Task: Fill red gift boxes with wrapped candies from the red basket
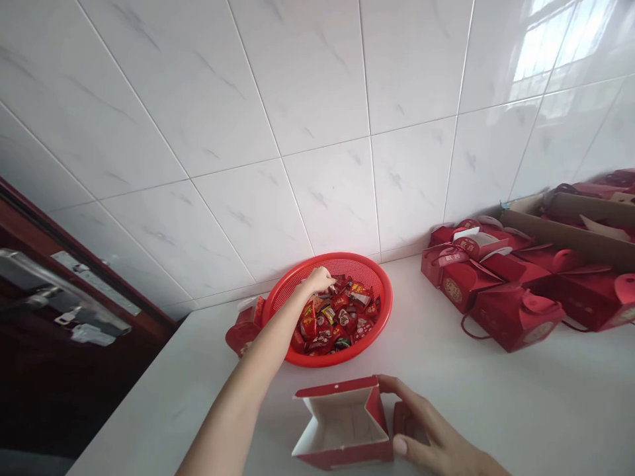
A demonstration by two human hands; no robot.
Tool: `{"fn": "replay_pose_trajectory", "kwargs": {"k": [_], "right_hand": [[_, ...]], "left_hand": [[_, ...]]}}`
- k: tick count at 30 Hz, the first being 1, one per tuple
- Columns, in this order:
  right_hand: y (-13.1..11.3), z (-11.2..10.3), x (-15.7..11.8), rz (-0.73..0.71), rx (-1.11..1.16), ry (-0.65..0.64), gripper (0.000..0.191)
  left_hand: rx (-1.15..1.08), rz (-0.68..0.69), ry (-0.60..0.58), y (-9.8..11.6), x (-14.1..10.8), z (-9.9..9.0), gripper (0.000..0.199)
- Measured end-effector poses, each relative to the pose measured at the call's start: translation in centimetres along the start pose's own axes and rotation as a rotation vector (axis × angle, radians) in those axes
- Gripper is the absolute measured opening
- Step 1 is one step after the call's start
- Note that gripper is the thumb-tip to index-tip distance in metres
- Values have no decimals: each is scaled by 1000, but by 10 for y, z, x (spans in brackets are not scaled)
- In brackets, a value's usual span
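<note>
A red plastic basket (327, 360) stands near the wall with many wrapped candies (342, 317) in it, mostly red. My left hand (320, 280) reaches into its upper part, fingers bent down at the candies; what they hold, if anything, is too small to make out. In front of the basket, a red box with a white inside (342, 423) lies with its open mouth facing me. My right hand (421, 426) grips that box at its right side, thumb below and fingers above. No candy shows inside the box.
Several closed red gift boxes (516, 314) with handles stand on the white table (471, 396) at the right. Behind them is a cardboard carton (546, 228) with more red boxes. Another red box (245, 327) sits left of the basket. A tiled wall (327, 192) borders the table's back.
</note>
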State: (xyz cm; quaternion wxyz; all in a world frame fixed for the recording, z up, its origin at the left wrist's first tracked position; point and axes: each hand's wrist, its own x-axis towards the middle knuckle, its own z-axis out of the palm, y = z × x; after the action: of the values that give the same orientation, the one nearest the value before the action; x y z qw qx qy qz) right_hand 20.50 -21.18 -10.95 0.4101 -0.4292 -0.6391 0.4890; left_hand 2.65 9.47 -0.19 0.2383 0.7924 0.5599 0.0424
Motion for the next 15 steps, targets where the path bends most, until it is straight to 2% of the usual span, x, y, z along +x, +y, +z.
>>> {"fn": "replay_pose_trajectory", "kwargs": {"k": [5, 8, 12, 15], "right_hand": [[1, -1, 0, 15, 81, -85, 80], [0, -1, 1, 32, 85, -106, 82], [-3, -3, 1, 48, 95, -131, 84], [-7, -3, 1, 48, 99, -141, 83]], "left_hand": [[-196, 136, 89, -15, -14, -11, 6], [-318, 196, 85, -19, -23, -15, 10], [-427, 276, 5, -24, -34, -18, 11], [-283, 281, -158, -26, -41, -21, 10]]}}
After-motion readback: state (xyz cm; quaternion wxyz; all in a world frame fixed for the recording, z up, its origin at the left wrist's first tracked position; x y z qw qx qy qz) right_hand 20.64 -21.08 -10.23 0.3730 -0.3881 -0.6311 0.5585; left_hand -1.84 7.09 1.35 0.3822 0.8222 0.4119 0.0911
